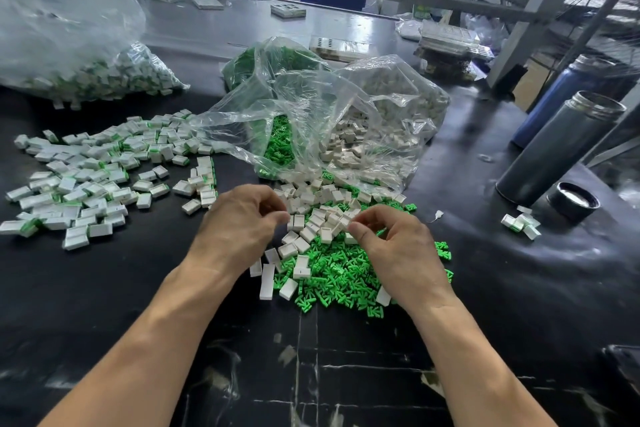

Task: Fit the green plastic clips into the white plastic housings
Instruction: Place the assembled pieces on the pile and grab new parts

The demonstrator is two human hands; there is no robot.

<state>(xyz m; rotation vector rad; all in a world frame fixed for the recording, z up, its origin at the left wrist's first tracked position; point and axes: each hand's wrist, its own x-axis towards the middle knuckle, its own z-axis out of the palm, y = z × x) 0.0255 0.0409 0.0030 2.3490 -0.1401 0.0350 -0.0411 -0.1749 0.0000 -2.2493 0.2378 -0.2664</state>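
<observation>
A heap of loose green clips [341,276] lies on the black table in front of me. Loose white housings [313,215] are piled on its far side. My left hand [242,222] hovers over the left edge of the housings with its fingers curled; whether it holds anything is hidden. My right hand [391,246] is over the clips, thumb and forefinger pinching what looks like a white housing [346,220] at the pile's right side.
Fitted white-and-green pieces [90,180] spread across the left of the table. Open clear bags of clips [277,146] and housings [363,142] lie behind the piles, and a full bag [86,73] sits far left. Two steel flasks [557,146] and a lid [573,201] stand at the right.
</observation>
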